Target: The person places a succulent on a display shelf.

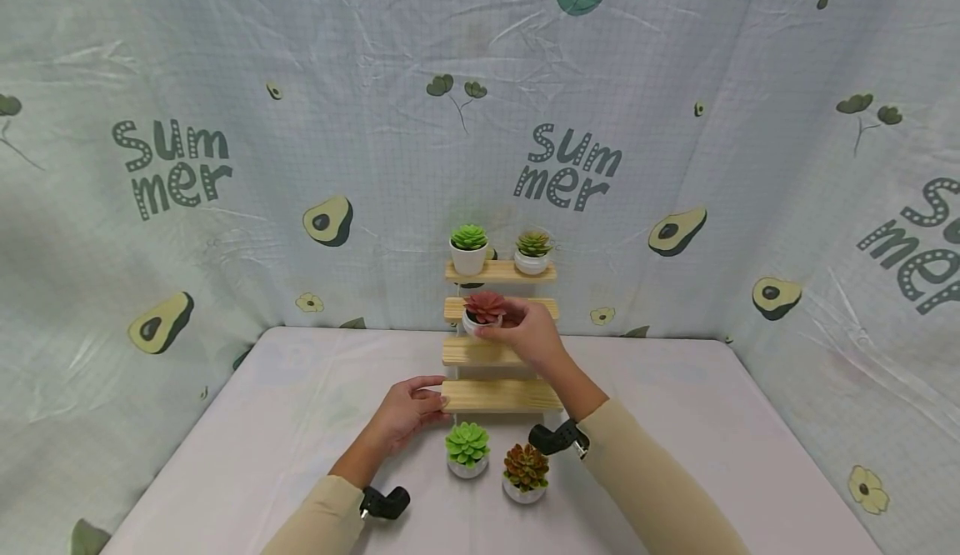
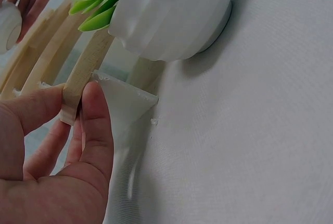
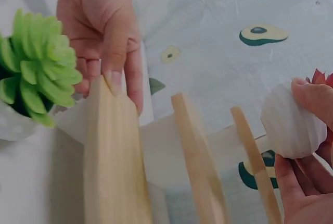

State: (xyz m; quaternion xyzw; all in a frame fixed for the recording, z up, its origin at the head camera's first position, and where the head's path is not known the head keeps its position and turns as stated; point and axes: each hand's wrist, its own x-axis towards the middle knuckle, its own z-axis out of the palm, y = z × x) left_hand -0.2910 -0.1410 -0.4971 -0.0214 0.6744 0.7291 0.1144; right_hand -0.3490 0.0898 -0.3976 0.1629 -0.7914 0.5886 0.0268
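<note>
My right hand [image 1: 531,334] holds a red artificial succulent in a white pot [image 1: 483,307] at the second shelf from the top of a tiered wooden stand [image 1: 501,397]. In the right wrist view, fingers and thumb grip the ribbed white pot [image 3: 291,122] beside the upper planks; I cannot tell whether it touches the shelf. My left hand [image 1: 408,412] pinches the left end of the lowest plank [image 2: 86,70] between thumb and fingers. On the top shelf stand a green succulent [image 1: 468,242] at left and a reddish-green succulent [image 1: 533,248] at right.
In front of the stand, a bright green potted succulent [image 1: 467,448] and a brown-red potted succulent [image 1: 525,470] stand on the white-covered table [image 1: 300,422]. A printed curtain [image 1: 405,155] hangs close behind the stand. Translucent side supports [image 2: 125,96] carry the planks.
</note>
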